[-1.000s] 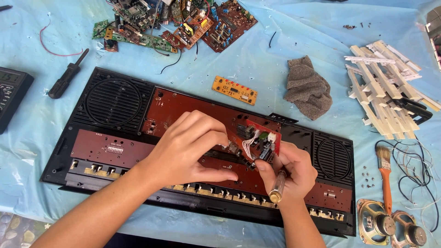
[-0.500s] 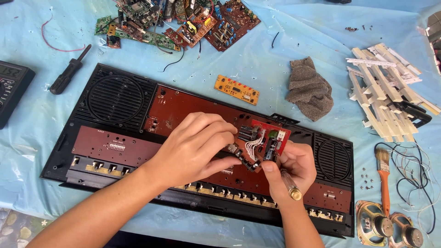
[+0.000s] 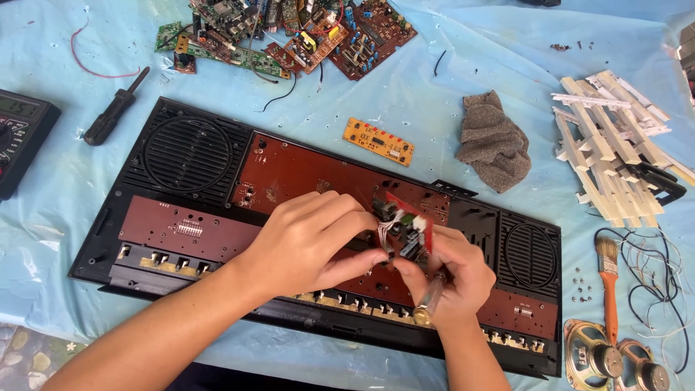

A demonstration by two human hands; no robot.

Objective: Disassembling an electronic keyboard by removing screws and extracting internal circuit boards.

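Note:
A black keyboard chassis (image 3: 181, 156) lies open on the blue sheet, with brown circuit boards and two speaker grilles inside. Over its middle my left hand (image 3: 308, 242) pinches the wires of a small red circuit board (image 3: 411, 224) that stands tilted up. My right hand (image 3: 452, 275) steadies that board from the right and also holds a screwdriver with a clear amber handle (image 3: 428, 303). The joint under my fingers is hidden.
A pile of circuit boards (image 3: 289, 32) lies at the back, with a small orange board (image 3: 378, 142) and a grey rag (image 3: 494, 141) nearer. A black screwdriver (image 3: 114, 108) and a multimeter (image 3: 18, 137) lie left. White keys (image 3: 612, 156), a brush (image 3: 608, 279), wires and two loose speakers (image 3: 597, 355) lie right.
Both hands have lifted the small red board and turned it more upright. The screwdriver handle in my right hand has swung lower and to the left.

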